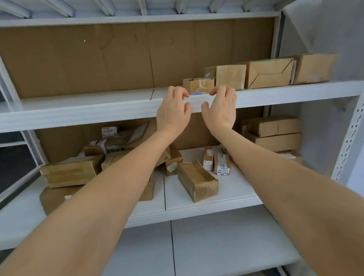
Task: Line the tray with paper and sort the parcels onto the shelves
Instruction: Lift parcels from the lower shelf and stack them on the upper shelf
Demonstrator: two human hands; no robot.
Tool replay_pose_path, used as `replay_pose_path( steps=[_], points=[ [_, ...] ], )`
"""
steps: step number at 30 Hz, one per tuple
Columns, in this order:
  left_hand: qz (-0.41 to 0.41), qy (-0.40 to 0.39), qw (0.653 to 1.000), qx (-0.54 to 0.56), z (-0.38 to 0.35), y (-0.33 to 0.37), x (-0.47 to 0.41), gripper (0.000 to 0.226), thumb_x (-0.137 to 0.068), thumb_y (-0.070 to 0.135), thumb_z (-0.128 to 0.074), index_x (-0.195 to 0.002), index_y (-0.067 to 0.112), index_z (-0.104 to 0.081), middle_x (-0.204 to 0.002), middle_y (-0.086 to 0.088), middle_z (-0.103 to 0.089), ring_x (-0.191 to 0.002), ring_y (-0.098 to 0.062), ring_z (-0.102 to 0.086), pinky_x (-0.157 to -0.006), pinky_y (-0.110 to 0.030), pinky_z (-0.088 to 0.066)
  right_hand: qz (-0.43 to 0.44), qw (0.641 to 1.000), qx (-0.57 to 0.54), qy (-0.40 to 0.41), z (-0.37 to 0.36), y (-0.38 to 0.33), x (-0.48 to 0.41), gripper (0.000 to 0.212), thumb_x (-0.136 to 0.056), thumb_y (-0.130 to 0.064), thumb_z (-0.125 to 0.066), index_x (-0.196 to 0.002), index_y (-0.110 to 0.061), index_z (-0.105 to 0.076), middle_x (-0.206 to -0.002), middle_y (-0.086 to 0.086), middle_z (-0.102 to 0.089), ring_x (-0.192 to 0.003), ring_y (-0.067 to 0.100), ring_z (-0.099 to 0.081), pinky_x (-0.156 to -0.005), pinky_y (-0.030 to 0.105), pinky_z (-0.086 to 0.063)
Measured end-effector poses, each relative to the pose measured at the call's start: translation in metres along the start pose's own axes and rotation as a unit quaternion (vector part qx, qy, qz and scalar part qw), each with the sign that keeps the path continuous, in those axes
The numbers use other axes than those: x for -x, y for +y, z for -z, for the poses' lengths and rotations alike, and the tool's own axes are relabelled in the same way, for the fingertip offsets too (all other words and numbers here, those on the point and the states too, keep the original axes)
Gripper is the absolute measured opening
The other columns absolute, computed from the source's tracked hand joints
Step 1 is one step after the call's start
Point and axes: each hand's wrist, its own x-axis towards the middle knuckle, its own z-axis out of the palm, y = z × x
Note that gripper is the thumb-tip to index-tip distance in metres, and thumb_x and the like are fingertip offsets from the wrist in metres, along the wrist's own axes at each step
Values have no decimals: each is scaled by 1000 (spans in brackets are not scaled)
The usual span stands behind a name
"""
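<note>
Cardboard parcels on white shelving, both hands raised to the upper shelf [91,107].
Left hand [172,110] and right hand [220,109] hover slightly apart, fingers loosely curled and gripping nothing, just in front of the small taped parcel [197,85] at the shelf's edge; whether fingertips touch it is unclear. On the lower shelf [233,187], a labelled parcel [223,164] reads "48-3-3317"; other labels blur, and the forearms hide several boxes.

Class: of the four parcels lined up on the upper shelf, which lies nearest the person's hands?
The leftmost parcel, the smallest of the row, just behind the left hand and right hand; the other three parcels stand further right.
</note>
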Motion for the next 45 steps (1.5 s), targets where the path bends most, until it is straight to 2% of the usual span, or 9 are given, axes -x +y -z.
replay_pose_path(
  steps=[6,15,24,28,32,37,41,43,45],
  points=[
    [6,-113,993,-25,5,-8,45,19,-90,14,-55,-109,14,-51,-108,-2,-51,-85,-12,-52,-63,-17,-35,15,999,13,-50,-4,6,40,27,-91,-17,-61,-115,-18,-49,-121,5,-47,-109,18,-45,-83,22,-44],
    [207,-312,925,-60,3,-63,85,37,-93,28,-55,-128,18,-50,-134,-8,-38,-105,-25,-57,-88,-34,-47,16,991,23,-130,-35,11,79,30,-90,-18,-61,-118,-20,-50,-126,5,-45,-113,19,-43,-83,21,-41],
    [257,-307,914,-69,8,-159,78,41,-93,32,-56,-130,17,-50,-136,-13,-39,-118,-30,-50,-99,-40,-46,-93,967,18,-236,-116,-6,91,48,-91,-34,-62,-132,-21,-42,-136,8,-40,-121,24,-41,-89,32,-46],
    [309,-305,899,-54,8,-208,61,52,-94,38,-53,-139,15,-40,-142,-15,-39,-123,-33,-49,-98,-38,-46,-245,915,-48,-318,-162,-17,85,80,-86,-52,-64,-146,-15,-27,-146,14,-32,-131,34,-38,-104,46,-44],
    [345,-322,881,-31,-3,-251,39,61,-96,43,-48,-144,8,-34,-146,-15,-40,-129,-31,-43,-94,-33,-41,-336,865,-109,-356,-204,-20,79,98,-80,-60,-68,-151,-13,-20,-151,16,-28,-136,37,-33,-110,49,-36],
    [358,-328,874,-32,-25,-292,23,57,-97,44,-46,-137,4,-42,-134,-12,-50,-120,-28,-51,-76,-27,-37,-370,833,-159,-380,-247,-29,63,108,-77,-64,-68,-156,-21,-8,-158,14,-23,-139,39,-32,-109,52,-36],
    [390,-327,860,37,-47,-318,15,34,-96,47,-47,-100,13,-52,-86,-1,-52,-71,-14,-51,-63,-27,-42,-357,821,-159,-416,-271,-38,52,114,-70,-76,-64,-156,-27,-8,-158,14,-24,-141,39,-30,-111,54,-32],
    [401,-339,850,53,-57,-325,13,33,-96,47,-46,-95,15,-52,-89,-3,-53,-74,-15,-52,-68,-28,-44,-341,820,-155,-433,-282,-39,49,117,-66,-82,-62,-155,-27,-10,-158,13,-26,-140,37,-32,-109,51,-34],
    [410,-356,838,61,-64,-327,12,40,-97,45,-46,-112,8,-55,-107,-9,-57,-94,-24,-58,-79,-32,-48,-323,823,-162,-440,-291,-41,46,115,-69,-79,-62,-155,-21,-13,-155,12,-32,-137,33,-38,-102,43,-38]
  ],
)
